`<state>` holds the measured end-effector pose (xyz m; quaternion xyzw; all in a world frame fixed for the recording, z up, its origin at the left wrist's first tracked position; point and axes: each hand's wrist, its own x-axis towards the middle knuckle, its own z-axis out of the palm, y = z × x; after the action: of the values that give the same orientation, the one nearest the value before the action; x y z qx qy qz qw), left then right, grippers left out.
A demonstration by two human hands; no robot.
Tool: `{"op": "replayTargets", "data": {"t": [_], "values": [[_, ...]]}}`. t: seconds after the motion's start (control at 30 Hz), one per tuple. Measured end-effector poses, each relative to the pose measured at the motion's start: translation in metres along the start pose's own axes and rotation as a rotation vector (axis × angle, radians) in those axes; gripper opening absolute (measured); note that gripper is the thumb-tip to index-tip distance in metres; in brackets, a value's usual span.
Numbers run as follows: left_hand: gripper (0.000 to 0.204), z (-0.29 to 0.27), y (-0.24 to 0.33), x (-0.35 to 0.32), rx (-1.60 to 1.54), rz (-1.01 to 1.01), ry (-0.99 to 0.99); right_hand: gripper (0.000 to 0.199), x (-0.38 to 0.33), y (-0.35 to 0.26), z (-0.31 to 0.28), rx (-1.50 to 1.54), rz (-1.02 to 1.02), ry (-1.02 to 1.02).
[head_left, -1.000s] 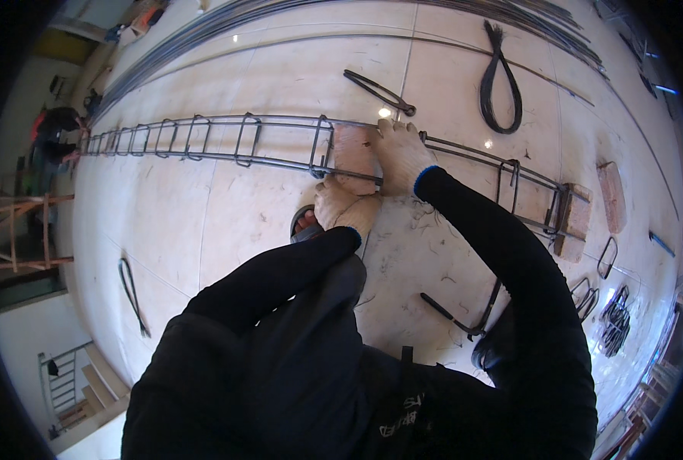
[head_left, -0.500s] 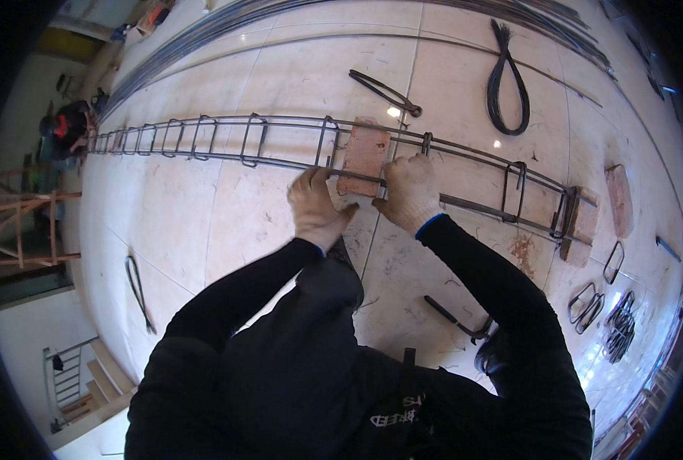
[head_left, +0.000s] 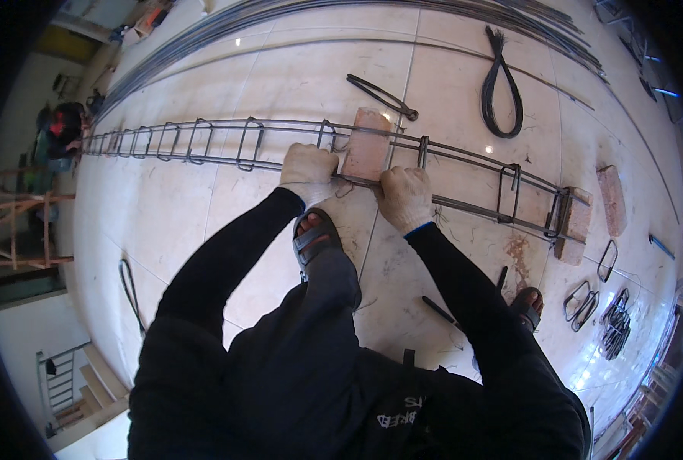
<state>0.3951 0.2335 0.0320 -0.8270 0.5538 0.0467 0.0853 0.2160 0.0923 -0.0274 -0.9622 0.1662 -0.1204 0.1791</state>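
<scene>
A long steel rebar cage (head_left: 475, 208) with square stirrups runs from far left to right, raised on bricks. My left hand (head_left: 309, 169), in a pale knit glove, is closed around its near bar, left of the supporting brick (head_left: 368, 142). Just right of that brick, my gloved right hand (head_left: 404, 198) is closed around the same near bar, beside a stirrup (head_left: 423, 152). Both hands have their backs toward me, so the fingertips are hidden. Beyond the cage lies a pair of pincers (head_left: 383, 97).
A second brick (head_left: 573, 226) supports the right end, with a loose brick (head_left: 612, 201) nearby. A looped wire bundle (head_left: 501, 96) and long bars (head_left: 295, 21) lie beyond. Loose stirrups (head_left: 615, 326) rest at right. A co-worker (head_left: 64, 130) crouches at the far left end.
My left hand has moved up and its fingers have folded around the near bar. The right hand has shifted slightly down with its thumb tucked in. My left sandalled foot now shows.
</scene>
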Motion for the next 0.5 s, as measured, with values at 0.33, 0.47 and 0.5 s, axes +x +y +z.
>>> {"op": "replayTargets", "data": {"t": [0.33,0.47,0.5], "values": [[0.02,0.015,0.007,0.002,0.029,0.017,0.055,0.021,0.007,-0.013,0.009,-0.079,0.091,0.018],[0.023,0.021,0.004,0.006,0.119,0.072,0.043,0.024,0.022,-0.016,0.013,-0.167,0.192,-0.176],[0.026,0.018,0.009,0.007,0.148,0.082,0.01,0.026,0.023,-0.018,0.012,-0.115,0.23,-0.209]]}}
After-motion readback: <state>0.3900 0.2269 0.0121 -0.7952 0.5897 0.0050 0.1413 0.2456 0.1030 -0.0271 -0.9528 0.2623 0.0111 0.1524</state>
